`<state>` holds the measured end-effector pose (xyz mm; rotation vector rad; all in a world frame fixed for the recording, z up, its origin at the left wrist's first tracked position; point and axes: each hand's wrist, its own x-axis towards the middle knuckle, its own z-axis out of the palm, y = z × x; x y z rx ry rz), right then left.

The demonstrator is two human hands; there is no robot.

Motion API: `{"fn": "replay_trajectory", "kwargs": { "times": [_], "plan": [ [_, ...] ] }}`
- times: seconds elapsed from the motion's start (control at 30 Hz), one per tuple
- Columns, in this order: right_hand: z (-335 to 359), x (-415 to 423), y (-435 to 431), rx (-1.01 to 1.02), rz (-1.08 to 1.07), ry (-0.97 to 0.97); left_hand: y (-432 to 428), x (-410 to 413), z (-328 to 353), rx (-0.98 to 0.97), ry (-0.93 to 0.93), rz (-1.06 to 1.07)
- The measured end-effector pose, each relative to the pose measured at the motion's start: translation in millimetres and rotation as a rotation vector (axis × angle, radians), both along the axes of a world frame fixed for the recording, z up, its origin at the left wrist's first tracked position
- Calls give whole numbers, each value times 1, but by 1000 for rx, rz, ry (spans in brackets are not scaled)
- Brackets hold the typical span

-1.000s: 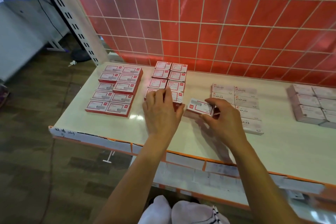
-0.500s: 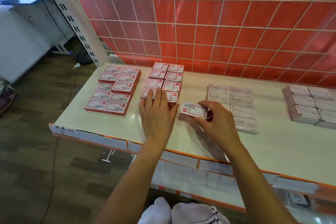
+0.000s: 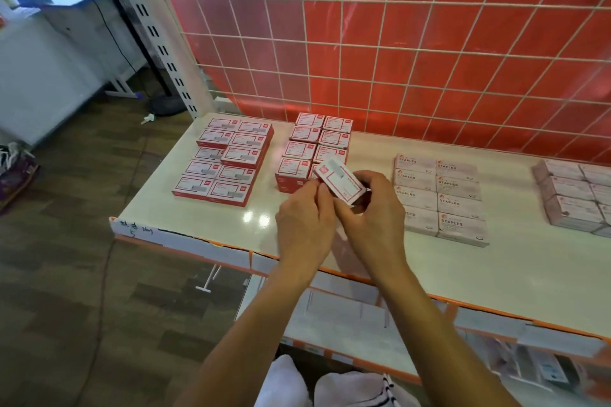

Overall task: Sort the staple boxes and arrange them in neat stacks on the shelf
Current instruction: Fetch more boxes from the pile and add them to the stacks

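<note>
Head cam: one red-and-white staple box (image 3: 340, 182) is held clear of the shelf (image 3: 496, 274) by both hands. It is tilted, label up, just in front of the near-right corner of the middle stack (image 3: 314, 145). Right hand (image 3: 375, 213) is curled round the box's near/right end. Left hand (image 3: 302, 225) pinches the left edge w/ fingertips. Hands are close together and nothing else is gripped.

Step judged: box is being oriented for placement on the middle stack, since label type matches. Near-right slot of that stack is hidden behind the box, so its fill level can't be told.

To be done well:
- Box to be turned until long side runs parallel w/ neighbours, label same way round.
- To be lowered flat, not corner-first, w/ edges brought flush against the adjacent box, then squared by a light push from the front.
- Grip to be released only once box is seated. Stack looks higher than the left one, so side knocks should be avoided.

Other groups are not touched: flatter red-edged stack (image 3: 228, 158) at left, pale STAPLES boxes (image 3: 439, 195) at right, more pale boxes (image 3: 575, 198) far right, partly cut by frame edge. Sorting is judged mostly done.
</note>
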<state>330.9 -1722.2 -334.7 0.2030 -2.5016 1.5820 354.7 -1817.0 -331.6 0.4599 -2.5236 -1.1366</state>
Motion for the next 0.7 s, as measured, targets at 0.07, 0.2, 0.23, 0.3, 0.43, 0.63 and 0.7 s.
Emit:
{"fn": "replay_trajectory", "kwargs": {
  "times": [0.07, 0.2, 0.23, 0.3, 0.43, 0.63, 0.7],
  "plan": [
    [1, 3, -14, -15, 36, -12, -14, -1, 6, 88, -32, -45],
    [7, 10, -44, -27, 112, -38, -50, -5, 15, 233, -113, -173],
    [9, 11, -54, -17, 124, -43, -61, -6, 16, 234, -130, -200],
    [12, 14, -72, 4, 147, -47, -85, -8, 15, 248, -163, -246],
    [13, 14, -101, 14, 192, -60, -130, -11, 19, 262, -210, -307],
    [10, 13, -142, -2, 214, -88, -188, -12, 22, 235, -324, -380],
    [6, 12, -154, -35, 203, -141, -206, -14, 20, 211, -310, -397]
  ]
}}
